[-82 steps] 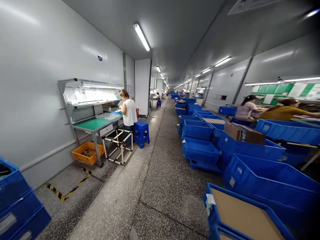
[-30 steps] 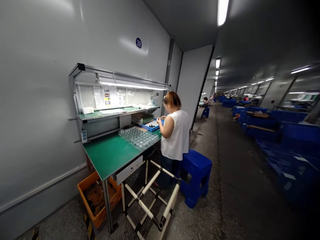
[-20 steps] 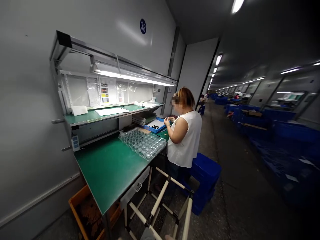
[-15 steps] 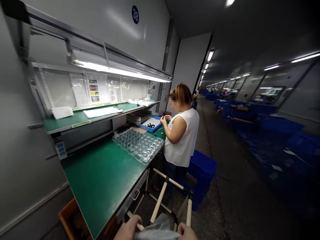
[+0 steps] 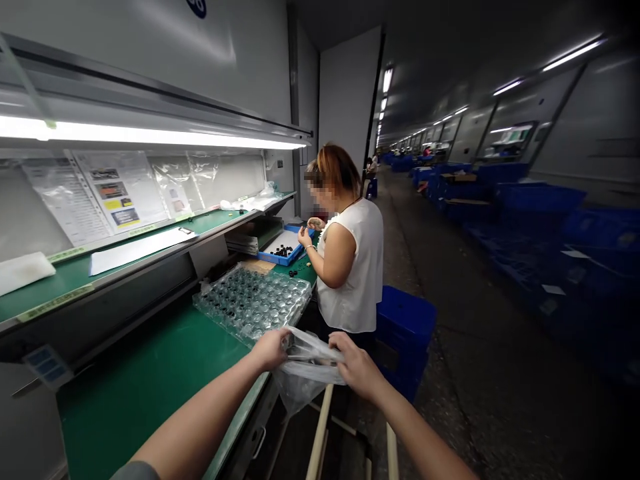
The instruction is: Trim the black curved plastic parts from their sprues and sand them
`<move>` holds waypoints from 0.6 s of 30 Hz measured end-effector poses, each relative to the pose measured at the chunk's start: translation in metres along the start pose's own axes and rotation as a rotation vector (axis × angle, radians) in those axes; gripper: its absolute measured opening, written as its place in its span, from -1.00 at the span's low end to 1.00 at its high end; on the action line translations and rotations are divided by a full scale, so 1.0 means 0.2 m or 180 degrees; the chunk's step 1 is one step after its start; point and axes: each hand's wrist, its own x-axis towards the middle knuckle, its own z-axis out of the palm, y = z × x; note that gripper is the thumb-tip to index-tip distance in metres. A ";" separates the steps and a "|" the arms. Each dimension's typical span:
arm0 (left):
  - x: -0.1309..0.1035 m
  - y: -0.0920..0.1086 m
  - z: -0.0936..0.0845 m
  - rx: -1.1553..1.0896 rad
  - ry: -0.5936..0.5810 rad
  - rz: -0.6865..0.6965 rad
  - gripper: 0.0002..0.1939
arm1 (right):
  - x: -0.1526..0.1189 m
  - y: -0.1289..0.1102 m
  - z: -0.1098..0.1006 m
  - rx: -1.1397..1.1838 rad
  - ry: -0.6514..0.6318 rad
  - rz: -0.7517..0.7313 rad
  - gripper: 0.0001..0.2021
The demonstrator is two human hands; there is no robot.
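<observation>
A clear plastic bag (image 5: 300, 387) hangs between my two hands, its mouth spread apart. My left hand (image 5: 271, 348) is closed on the left side of the rim. On the right side, my right hand (image 5: 356, 363) grips the rim with bent fingers. What lies inside the bag, if anything, I cannot make out. Just beyond my hands, a clear plastic tray (image 5: 255, 300) with rows of round pockets rests on the green bench (image 5: 135, 380); dark small parts show in some pockets. Below the bag stands a frame of cream-coloured tubes (image 5: 320, 433).
A co-worker (image 5: 350, 267) in a white sleeveless top stands past the tray, hands raised. Near them are a blue tray (image 5: 265, 257) of small black parts and blue stools (image 5: 407, 313). A shelf (image 5: 150, 253) runs above the bench. Blue bins (image 5: 530, 200) line the aisle's right side.
Both my hands have risen from the bottom edge with the bag, which is now held up and spread. My view has moved closer to the tray and the co-worker.
</observation>
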 end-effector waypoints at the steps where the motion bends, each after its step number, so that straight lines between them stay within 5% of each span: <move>1: 0.07 0.01 -0.02 0.0004 -0.0058 0.0001 -0.21 | 0.03 0.00 -0.02 -0.0022 0.0012 -0.0112 -0.67; 4: 0.23 0.03 -0.04 -0.0015 -0.0267 0.0052 0.04 | 0.06 0.05 -0.05 -0.0297 -0.0024 -0.0131 -0.74; 8: 0.35 0.06 0.01 -0.0077 -0.0653 0.0054 0.09 | 0.10 0.21 -0.02 -0.0651 0.0006 0.0518 -0.77; 14: 0.40 0.08 0.16 -0.0529 -0.0791 -0.0194 -0.17 | 0.24 0.39 0.07 -0.0547 0.0269 0.1686 -0.55; 18: 0.40 0.08 0.27 -0.1134 -0.0565 -0.0513 0.03 | 0.32 0.39 0.12 -0.0384 0.0432 0.1880 -0.53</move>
